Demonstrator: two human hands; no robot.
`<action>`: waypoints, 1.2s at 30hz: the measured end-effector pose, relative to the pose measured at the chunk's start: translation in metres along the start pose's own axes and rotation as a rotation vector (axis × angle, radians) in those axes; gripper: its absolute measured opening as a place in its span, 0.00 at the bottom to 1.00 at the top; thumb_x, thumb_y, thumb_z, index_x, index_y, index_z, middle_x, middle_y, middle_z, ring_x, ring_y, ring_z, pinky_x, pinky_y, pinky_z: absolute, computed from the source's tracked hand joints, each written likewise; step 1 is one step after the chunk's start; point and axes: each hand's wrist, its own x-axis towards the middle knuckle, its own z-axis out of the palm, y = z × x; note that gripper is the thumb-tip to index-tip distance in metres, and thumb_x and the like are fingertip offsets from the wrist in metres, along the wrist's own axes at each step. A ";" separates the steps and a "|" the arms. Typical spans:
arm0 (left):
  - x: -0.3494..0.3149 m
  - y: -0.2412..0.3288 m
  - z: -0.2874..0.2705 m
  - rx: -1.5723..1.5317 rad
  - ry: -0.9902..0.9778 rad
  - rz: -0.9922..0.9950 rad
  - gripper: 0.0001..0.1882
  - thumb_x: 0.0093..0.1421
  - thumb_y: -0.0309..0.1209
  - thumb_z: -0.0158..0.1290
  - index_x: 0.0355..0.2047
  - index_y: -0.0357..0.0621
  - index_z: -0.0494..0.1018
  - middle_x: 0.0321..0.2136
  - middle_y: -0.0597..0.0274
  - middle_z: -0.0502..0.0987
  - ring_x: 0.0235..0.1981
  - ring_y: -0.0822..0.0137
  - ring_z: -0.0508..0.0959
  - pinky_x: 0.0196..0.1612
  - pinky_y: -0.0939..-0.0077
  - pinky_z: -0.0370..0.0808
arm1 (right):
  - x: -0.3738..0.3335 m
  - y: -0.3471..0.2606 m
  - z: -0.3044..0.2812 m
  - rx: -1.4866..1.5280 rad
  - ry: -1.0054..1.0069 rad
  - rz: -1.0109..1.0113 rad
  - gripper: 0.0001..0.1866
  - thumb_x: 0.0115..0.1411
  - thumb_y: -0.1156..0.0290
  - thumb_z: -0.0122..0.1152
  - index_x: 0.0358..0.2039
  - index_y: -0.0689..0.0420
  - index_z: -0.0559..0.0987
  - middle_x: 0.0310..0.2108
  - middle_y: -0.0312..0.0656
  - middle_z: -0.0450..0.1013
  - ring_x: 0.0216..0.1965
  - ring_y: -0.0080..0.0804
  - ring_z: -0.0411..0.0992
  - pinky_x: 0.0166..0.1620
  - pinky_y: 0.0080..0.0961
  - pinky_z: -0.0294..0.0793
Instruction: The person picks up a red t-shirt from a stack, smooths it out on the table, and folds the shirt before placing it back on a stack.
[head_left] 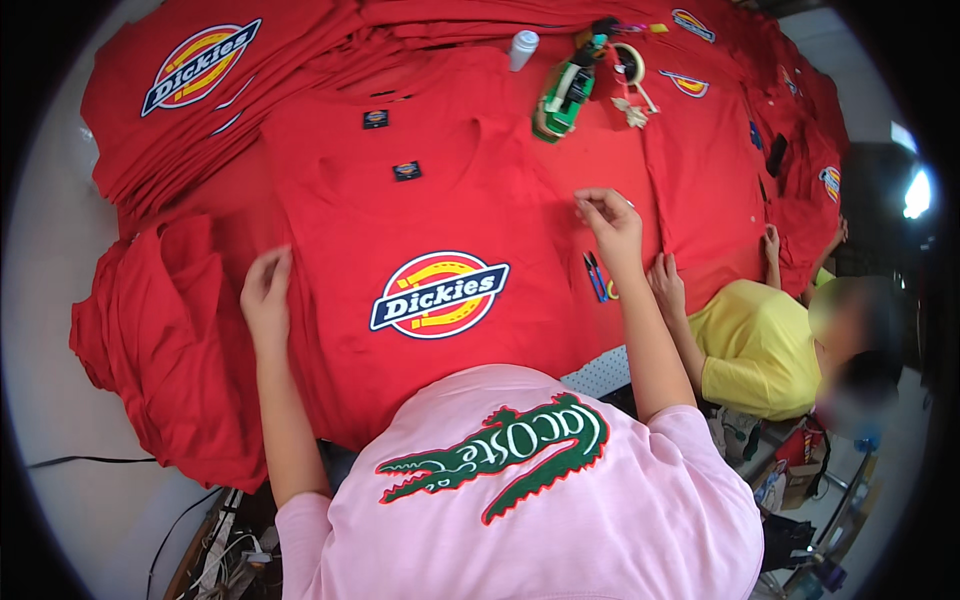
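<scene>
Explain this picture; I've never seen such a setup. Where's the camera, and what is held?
There is no machine: a person in pink works bare-handed. The picture comes from a wide camera on their head, looking down, so straight edges bend near the rim. A red shirt with a badge lies in front. The left hand is near its left edge, the right hand near its right; I cannot tell whether either holds cloth. Around lie more red shirts and a green tool. A co-worker in yellow is at right.
</scene>
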 end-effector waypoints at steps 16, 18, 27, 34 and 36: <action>-0.094 -0.044 -0.004 -0.096 -0.178 -0.061 0.15 0.67 0.30 0.59 0.52 0.35 0.76 0.35 0.66 0.80 0.33 0.74 0.76 0.40 0.74 0.75 | -0.053 0.026 0.042 0.271 -0.294 0.235 0.10 0.64 0.70 0.69 0.40 0.63 0.81 0.32 0.35 0.77 0.33 0.17 0.71 0.39 0.21 0.72; -0.099 -0.015 0.014 -0.261 -0.166 -0.162 0.15 0.70 0.33 0.55 0.51 0.36 0.74 0.37 0.62 0.82 0.38 0.71 0.79 0.42 0.67 0.75 | -0.062 -0.004 0.052 0.411 -0.257 0.327 0.12 0.66 0.67 0.68 0.41 0.64 0.81 0.34 0.37 0.80 0.34 0.19 0.74 0.41 0.23 0.74; -0.085 0.038 -0.031 1.057 -0.894 0.181 0.26 0.54 0.43 0.63 0.47 0.37 0.73 0.40 0.42 0.79 0.50 0.45 0.77 0.62 0.57 0.67 | -0.033 -0.016 -0.010 -1.189 -1.029 -0.164 0.28 0.54 0.44 0.74 0.19 0.58 0.76 0.21 0.43 0.74 0.36 0.42 0.74 0.45 0.40 0.68; -0.079 0.031 -0.079 1.279 -0.901 0.408 0.24 0.52 0.34 0.68 0.47 0.43 0.74 0.41 0.49 0.80 0.55 0.52 0.75 0.68 0.48 0.60 | -0.033 -0.001 -0.055 -1.192 -0.817 -0.380 0.22 0.50 0.49 0.74 0.30 0.57 0.86 0.35 0.44 0.79 0.48 0.42 0.75 0.56 0.41 0.69; -0.079 0.025 -0.078 1.294 -0.873 0.439 0.22 0.56 0.37 0.67 0.47 0.43 0.74 0.40 0.50 0.81 0.54 0.52 0.77 0.69 0.47 0.60 | -0.035 -0.005 -0.055 -1.247 -0.759 -0.305 0.22 0.50 0.49 0.74 0.34 0.56 0.88 0.41 0.44 0.81 0.52 0.40 0.75 0.58 0.38 0.70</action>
